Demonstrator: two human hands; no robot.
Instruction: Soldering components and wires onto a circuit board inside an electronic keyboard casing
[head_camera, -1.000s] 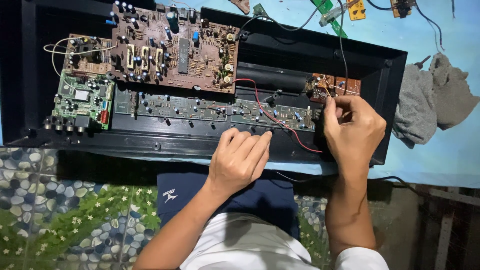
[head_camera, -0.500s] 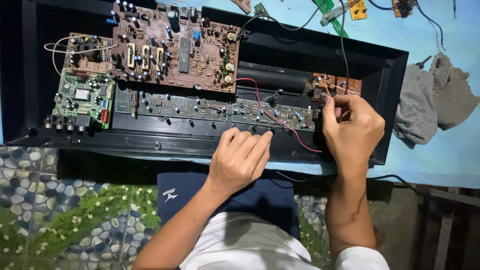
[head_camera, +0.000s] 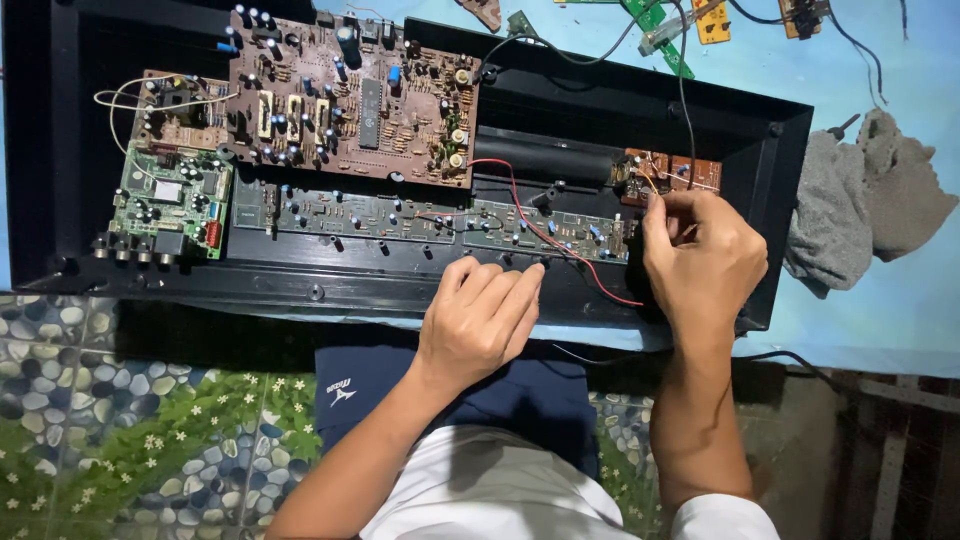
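While seen from the head camera: black open chassis (head_camera: 560, 120) laid flat across the upper frame, rear side up.

Left hand (head_camera: 478, 322) at 6 o'clock from frame centre, palm down on the chassis front edge, fingers pressed together, tips touching the long narrow green board (head_camera: 400, 215). Nothing gripped.

Right hand (head_camera: 703, 262) at 3 o'clock from the left hand, well inside the chassis right end. Thumb and forefinger pinching thin wires just beside the small brown board (head_camera: 672, 172) at 12 o'clock from the hand; remaining fingers curled.

Red wire (head_camera: 525, 222) running from chassis centre down toward the right hand.

Large brown circuit board (head_camera: 350, 95) at 11 o'clock from the left hand; small green module (head_camera: 170, 200) at 9 o'clock from it.

Grey cloth (head_camera: 865, 200) at 3 o'clock, outside the chassis, on the blue surface (head_camera: 880, 310).
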